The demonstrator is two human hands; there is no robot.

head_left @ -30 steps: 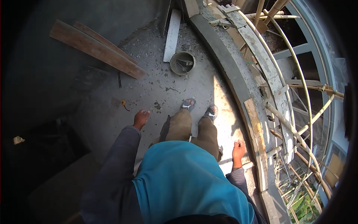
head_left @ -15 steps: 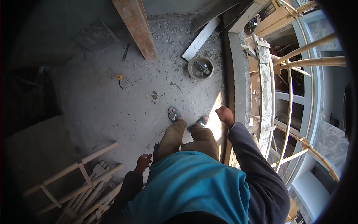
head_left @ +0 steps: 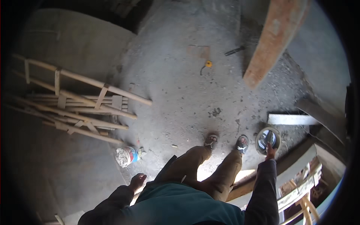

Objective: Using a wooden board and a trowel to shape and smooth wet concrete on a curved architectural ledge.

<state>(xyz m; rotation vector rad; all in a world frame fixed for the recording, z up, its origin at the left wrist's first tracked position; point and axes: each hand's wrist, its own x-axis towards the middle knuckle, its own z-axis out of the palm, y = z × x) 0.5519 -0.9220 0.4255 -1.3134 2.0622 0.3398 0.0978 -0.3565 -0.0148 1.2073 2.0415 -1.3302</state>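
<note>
My right hand reaches forward and overlaps the near rim of a round basin on the floor. The basin seems to hold liquid with a bright reflection and a dark, narrow object. Whether my right hand touches the basin or grips anything is too blurred to tell. At my left side hangs my left hand, fingers loosely curled in, with nothing visible in it. A bucket with a pale, lumpy top stands on the floor beyond the left hand.
Wooden ladder-like frames lie piled at left. A yellow tape measure and dark tool lie on the dusty floor. A wide plank leans at upper right; a white board lies beyond the basin. Low ledge at right.
My view has turned left, and the floor objects have swung rightward in it. My right hand has gone from beside the ledge to over the basin, now close by my feet. The bucket has come into view.
</note>
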